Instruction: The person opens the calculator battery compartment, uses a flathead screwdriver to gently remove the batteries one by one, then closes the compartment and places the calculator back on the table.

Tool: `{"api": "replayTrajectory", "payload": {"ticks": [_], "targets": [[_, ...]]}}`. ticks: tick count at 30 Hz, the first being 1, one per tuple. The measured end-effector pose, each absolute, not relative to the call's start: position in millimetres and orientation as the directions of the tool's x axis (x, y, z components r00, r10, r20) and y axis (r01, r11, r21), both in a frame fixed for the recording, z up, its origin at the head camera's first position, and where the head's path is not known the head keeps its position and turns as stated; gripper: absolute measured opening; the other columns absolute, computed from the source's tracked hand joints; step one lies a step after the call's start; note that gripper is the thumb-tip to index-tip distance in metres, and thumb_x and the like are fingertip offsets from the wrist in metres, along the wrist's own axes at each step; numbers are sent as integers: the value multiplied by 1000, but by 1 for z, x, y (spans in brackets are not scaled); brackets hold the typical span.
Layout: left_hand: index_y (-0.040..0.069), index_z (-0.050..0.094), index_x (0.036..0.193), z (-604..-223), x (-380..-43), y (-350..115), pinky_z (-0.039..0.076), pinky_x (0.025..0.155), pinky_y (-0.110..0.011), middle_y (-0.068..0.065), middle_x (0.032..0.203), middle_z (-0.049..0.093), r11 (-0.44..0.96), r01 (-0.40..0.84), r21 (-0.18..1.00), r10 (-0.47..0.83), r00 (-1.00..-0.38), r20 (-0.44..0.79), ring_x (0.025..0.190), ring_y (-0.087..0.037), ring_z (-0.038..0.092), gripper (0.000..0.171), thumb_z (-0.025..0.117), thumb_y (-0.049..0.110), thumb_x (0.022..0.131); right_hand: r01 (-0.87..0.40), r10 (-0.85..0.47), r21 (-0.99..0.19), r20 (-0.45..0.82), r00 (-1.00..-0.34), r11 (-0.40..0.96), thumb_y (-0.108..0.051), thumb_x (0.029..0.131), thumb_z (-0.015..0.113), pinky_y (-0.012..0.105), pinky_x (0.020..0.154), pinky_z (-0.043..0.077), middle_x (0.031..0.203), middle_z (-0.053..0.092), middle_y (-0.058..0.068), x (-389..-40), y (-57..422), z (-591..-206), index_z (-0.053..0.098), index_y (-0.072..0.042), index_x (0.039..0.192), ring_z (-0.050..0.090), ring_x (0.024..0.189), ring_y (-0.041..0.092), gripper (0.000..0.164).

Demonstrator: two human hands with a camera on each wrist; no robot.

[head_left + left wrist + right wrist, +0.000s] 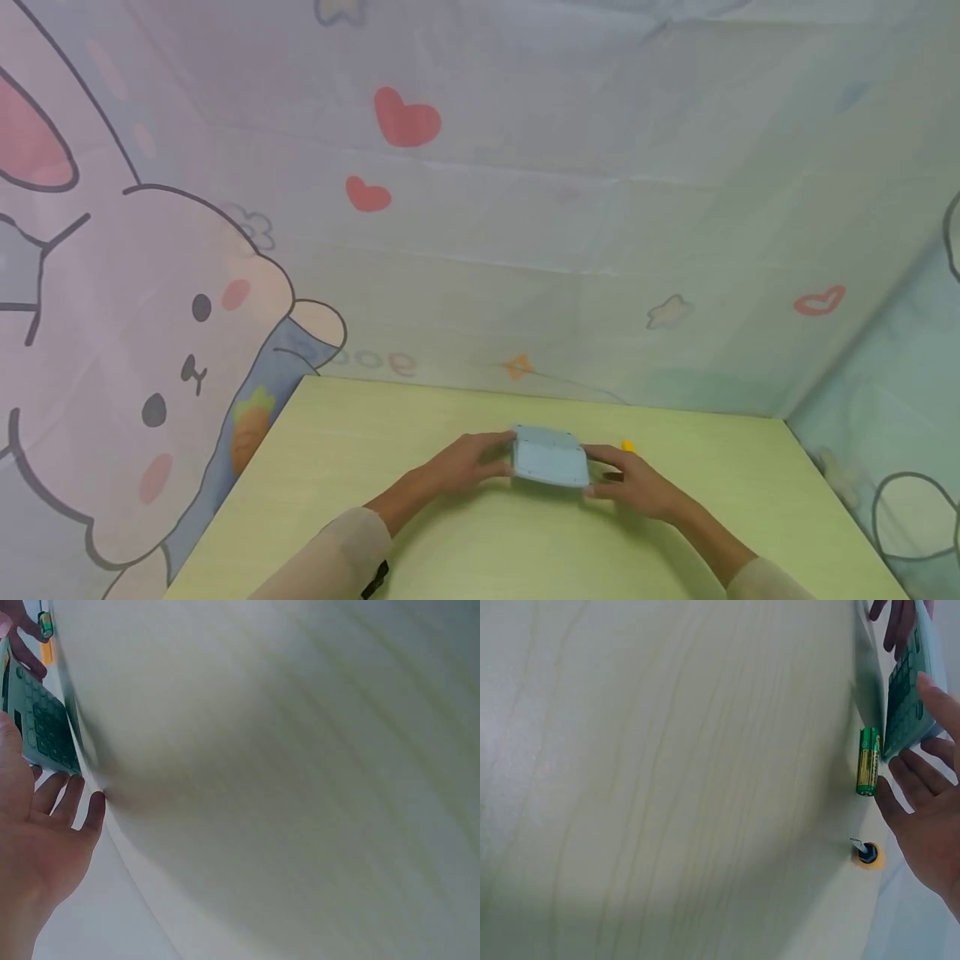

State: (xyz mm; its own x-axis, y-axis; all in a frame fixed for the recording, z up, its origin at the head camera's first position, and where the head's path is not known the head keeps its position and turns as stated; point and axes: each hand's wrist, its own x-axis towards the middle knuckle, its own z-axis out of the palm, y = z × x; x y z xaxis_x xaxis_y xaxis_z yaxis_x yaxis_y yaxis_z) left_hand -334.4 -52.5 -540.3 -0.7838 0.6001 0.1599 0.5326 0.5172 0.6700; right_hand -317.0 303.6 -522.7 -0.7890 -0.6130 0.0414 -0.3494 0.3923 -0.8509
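Note:
A pale blue calculator (551,458) is held tilted above the table between both hands, its back toward the head camera. Its keys (901,694) show in the right wrist view. My left hand (472,462) grips one end with thumb and fingers. At the opposite end, my right hand (632,483) holds the edge the same way. Close to the right fingertips, a green and gold battery (868,762) lies on the table; whether a second one lies beside it I cannot tell. A screwdriver (868,853) with a yellow-orange handle lies just past the battery.
The pale wood-grain table (360,450) ends at a back wall cloth (525,250) printed with hearts and stars. A large rabbit print (172,358) covers the left side, and another printed cloth (900,400) hangs at the right.

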Motion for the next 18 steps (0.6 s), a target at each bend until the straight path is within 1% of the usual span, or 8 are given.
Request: {"api": "replayTrajectory", "payload": {"ticks": [3,5,8,9,11,15,18], "targets": [[12,46,161,-538,-334,-52,45,115,-48,-12,160,50,503,495,709,592,-794,136,145,-32,50,67,65,44,106,-337,-616,-872,53,-786,355,-17,103,72,67,114,38,162,43,25,-318,305,-523,43,2,159,33,151,51,66],[13,46,162,-537,-334,-52,49,111,-48,-13,160,50,498,484,720,587,-799,131,141,-34,54,65,62,44,107,-310,-603,-892,54,-796,329,-16,104,71,62,115,40,161,44,23,-318,305,-523,44,1,159,34,151,50,64],[16,46,162,-536,-333,-51,52,108,-46,-13,160,50,481,457,748,572,-810,127,137,-35,59,63,59,45,108,-273,-581,-918,59,-811,287,-16,105,69,47,117,43,162,42,24,-318,306,-521,43,1,159,35,151,49,62],[16,45,162,-536,-333,-51,54,105,-46,-13,160,50,465,445,765,569,-813,126,133,-35,62,62,59,45,109,-257,-571,-928,61,-819,270,-15,105,68,41,116,43,163,42,24,-318,306,-521,43,1,159,35,151,49,62],[16,44,163,-534,-332,-51,56,101,-46,-13,161,49,433,422,797,560,-819,130,129,-36,65,61,57,44,110,-225,-558,-948,63,-827,226,-14,106,67,33,113,46,164,39,26,-317,305,-520,42,1,160,35,150,50,61],[17,43,164,-530,-329,-49,57,99,-46,-10,163,46,388,384,838,535,-834,134,126,-37,67,59,52,45,112,-197,-504,-963,81,-860,182,-13,106,67,26,104,51,163,40,26,-315,302,-518,42,3,159,35,149,50,61],[18,44,163,-528,-326,-46,53,106,-48,-7,163,47,402,390,828,508,-848,153,131,-37,63,58,49,46,113,-198,-434,-958,90,-896,208,-18,106,68,21,103,49,161,45,24,-313,298,-515,45,1,158,38,149,45,60]]}}
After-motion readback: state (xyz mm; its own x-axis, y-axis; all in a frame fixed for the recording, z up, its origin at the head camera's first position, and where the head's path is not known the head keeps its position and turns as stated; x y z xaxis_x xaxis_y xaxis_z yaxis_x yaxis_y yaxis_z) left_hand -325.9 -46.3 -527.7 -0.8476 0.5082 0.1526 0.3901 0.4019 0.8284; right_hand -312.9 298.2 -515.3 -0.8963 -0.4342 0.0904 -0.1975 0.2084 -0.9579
